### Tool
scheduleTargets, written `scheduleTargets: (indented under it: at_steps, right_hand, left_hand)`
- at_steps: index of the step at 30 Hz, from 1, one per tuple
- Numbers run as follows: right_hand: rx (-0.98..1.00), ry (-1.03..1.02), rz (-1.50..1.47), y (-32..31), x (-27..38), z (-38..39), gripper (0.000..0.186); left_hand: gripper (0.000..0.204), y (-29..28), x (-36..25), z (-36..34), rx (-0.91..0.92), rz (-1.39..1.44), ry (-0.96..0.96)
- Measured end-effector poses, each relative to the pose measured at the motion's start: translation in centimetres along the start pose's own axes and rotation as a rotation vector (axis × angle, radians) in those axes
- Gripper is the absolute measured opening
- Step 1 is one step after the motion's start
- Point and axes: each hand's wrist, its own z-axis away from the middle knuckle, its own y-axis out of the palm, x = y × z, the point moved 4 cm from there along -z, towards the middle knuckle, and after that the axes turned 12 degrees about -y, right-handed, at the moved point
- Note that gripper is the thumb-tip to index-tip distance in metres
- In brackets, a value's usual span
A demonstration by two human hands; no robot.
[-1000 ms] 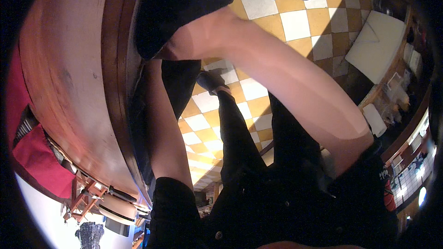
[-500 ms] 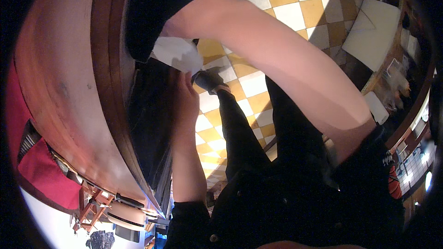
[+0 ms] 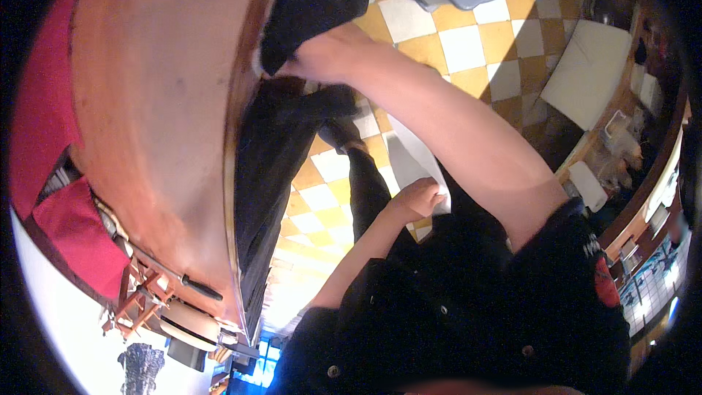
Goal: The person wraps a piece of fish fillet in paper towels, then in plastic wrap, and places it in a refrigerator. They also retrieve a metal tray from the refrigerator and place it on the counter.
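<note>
White boxy packages (image 3: 587, 184) along the right counter edge, blurred

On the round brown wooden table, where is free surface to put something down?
The round brown wooden table is bare across its middle, between the red cloth and the black cloth under the right hand. Its lower edge is crowded with small items.
</note>
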Motion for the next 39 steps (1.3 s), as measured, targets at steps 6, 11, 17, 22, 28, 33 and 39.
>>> scheduleTargets:
  at_steps: [6, 11, 17, 22, 28, 33, 39]
  right_hand:
    - [0.144, 0.092, -0.466, -3.6, 10.4, 15.0, 0.088]
    - [0.171, 0.16, -0.611, -8.6, 22.9, 25.5, 0.059]
    - [-0.434, -0.129, -0.013, -9.8, 39.0, 38.4, 0.024]
    - [-1.137, -0.033, 0.134, -3.5, 49.3, 48.3, 0.017]
    - [-1.427, 0.323, 0.172, 8.3, 58.3, 60.2, 0.024]
    - [-1.457, 0.35, 0.035, 16.8, 63.0, 69.6, 0.071]
    - [-1.837, 0.529, -0.16, 31.5, 68.4, 87.0, 0.04]
  left_hand:
    - [0.027, -11.4, -7.8, 16.9, -0.168, 0.226, 0.174]
    - [0.027, -15.5, -15.1, 26.8, 0.037, 0.571, 0.291]
    - [0.025, -12.5, -26.0, 33.2, 0.218, -0.007, 0.661]
    - [0.077, -3.3, -31.3, 36.4, 0.627, 0.023, 0.651]
    - [0.014, 12.4, -32.5, 38.7, 0.471, -0.406, 0.855]
    - [0.008, 25.4, -33.5, 43.2, 0.422, -0.347, 1.237]
    - [0.009, 45.4, -33.7, 43.0, 0.784, -0.448, 1.208]
